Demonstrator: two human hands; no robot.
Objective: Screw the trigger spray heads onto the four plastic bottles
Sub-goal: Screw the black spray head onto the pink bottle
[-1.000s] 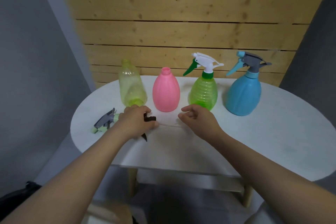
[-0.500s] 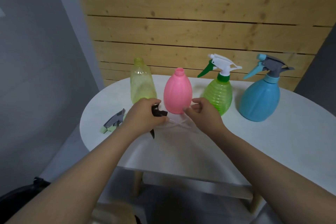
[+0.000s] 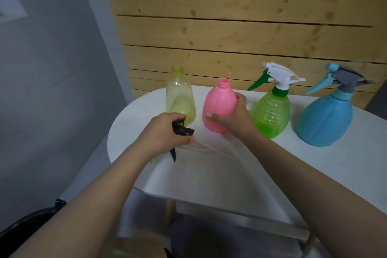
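- While the left hand point(image 3: 165, 134) is closed around the black spray head point(image 3: 181, 130), its thin clear dip tube point(image 3: 211, 148) trails rightward over the bench point(image 3: 314, 165), near the front edge.
- That head looks light and rigid, with a slim trigger poking out below the fist; the screw collar seems the safest place to hold and turn it, since the trigger and nozzle would likely flex or slip.
- The tube appears soft and springy, so it will probably need guiding into a bottle mouth before the collar can meet the threads.
- Just right of it, the right hand point(image 3: 234, 115) wraps the side of the pink bottle point(image 3: 218, 104), thumb across the front, holding it upright on the bench.
- This bottle is opaque, so its contents cannot be told; its threaded neck is open and capless. Thin plastic like this should be light and may dent under a hard squeeze, so the lower body is a sensible grip.
- At far left, the yellow bottle point(image 3: 180, 94) is also headless, translucent, and looks empty.
- Further right, the green bottle point(image 3: 272, 115) and the blue bottle point(image 3: 326, 117) already carry heads; by my reading, two of the four are done.
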